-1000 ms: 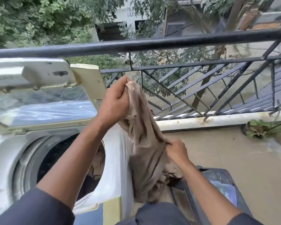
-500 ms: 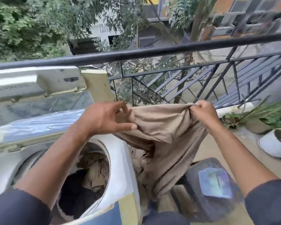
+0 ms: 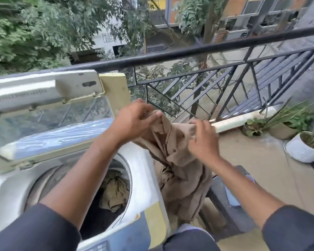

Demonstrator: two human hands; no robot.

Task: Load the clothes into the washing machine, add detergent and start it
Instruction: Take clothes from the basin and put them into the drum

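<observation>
Two hands, both ours, hold one beige garment (image 3: 179, 160) above the right edge of the washing machine (image 3: 143, 171).

Left hand (image 3: 134, 122): fingers curled, pinching a bunched upper edge of the garment at the fingertips.

Right hand (image 3: 203, 140): fingers bent over the garment's other upper edge, near the left hand; we see the fabric gathered under them, though the thumb's hold is hidden.

Beige garment: hangs crumpled from both hands, draping down just right of the machine's rim, outside the drum, its lower folds reaching toward the dark basket (image 3: 223, 201) on the floor.

Washing machine: top-loading, at near left. We note its lid (image 3: 43, 95) raised and folded back at the far side, with a clear panel and blue film below it.

Drum (image 3: 49, 180): open; we count at least one tan garment (image 3: 114, 192) already inside, on darker fabric.

Balcony railing (image 3: 188, 51): dark metal, running across the far side.

Potted plants: one in a white ribbed pot (image 3: 301, 151) at far right, another in a beige pot (image 3: 281, 129) beyond it.

Sleeves: dark, on both our forearms, nearest the camera.
</observation>
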